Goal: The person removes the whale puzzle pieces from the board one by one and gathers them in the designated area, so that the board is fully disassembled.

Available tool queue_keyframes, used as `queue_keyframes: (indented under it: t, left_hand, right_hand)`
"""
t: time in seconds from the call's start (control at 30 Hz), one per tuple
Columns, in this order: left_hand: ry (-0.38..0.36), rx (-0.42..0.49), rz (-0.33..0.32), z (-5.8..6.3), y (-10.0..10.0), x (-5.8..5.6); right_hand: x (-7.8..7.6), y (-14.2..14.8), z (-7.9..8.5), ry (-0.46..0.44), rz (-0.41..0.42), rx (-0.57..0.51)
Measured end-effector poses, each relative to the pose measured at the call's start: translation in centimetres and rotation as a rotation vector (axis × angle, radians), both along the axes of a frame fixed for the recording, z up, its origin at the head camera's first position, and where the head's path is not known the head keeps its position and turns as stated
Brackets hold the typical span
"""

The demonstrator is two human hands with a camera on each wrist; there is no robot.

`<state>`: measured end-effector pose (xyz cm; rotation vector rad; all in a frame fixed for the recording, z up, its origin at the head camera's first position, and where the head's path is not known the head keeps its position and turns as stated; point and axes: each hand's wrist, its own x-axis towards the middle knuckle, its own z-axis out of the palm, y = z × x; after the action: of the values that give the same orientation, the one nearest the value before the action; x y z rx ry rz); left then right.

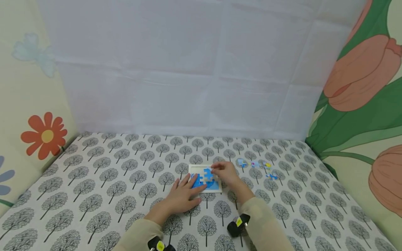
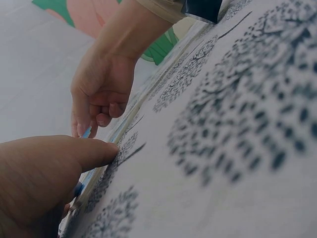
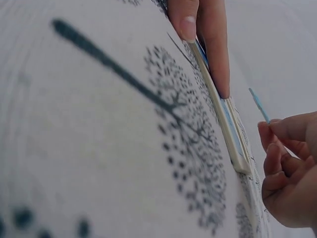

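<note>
A small puzzle tray [image 1: 199,166] with a pale rim lies on the cloth, several blue pieces showing inside. My left hand [image 1: 180,197] rests on its left side with fingers spread and straight; part of the tray is hidden under them. Between thumb and fingertips, my right hand [image 1: 226,172] pinches a blue jigsaw piece [image 3: 259,105] by its edge. The right wrist view shows that piece tilted and raised above the tray's rim [image 3: 233,144]. In the left wrist view, the left thumb [image 2: 99,152] extends beside the tray's near edge.
Loose puzzle pieces lie right of the tray: a light blue one [image 1: 242,162], one with a purple spot [image 1: 255,164], a yellow one [image 1: 267,165] and a blue one [image 1: 271,176]. A tree-print cloth [image 1: 125,184] covers the table. Behind it hangs a white sheet [image 1: 188,69].
</note>
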<state>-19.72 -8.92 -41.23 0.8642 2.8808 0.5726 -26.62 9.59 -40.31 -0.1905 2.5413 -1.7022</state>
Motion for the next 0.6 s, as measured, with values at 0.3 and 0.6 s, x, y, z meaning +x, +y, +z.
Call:
queue_keyframes:
  t: [0.3, 0.6]
  left_hand:
    - [-0.001, 0.009, -0.006, -0.1, -0.1, 0.0]
    - [0.002, 0.003, -0.005, 0.1, 0.0, 0.1]
  right_hand:
    - [-0.3, 0.8, 0.4, 0.018, 0.006, -0.049]
    - [-0.5, 2.2, 1.3, 0.029, -0.053, 0.028]
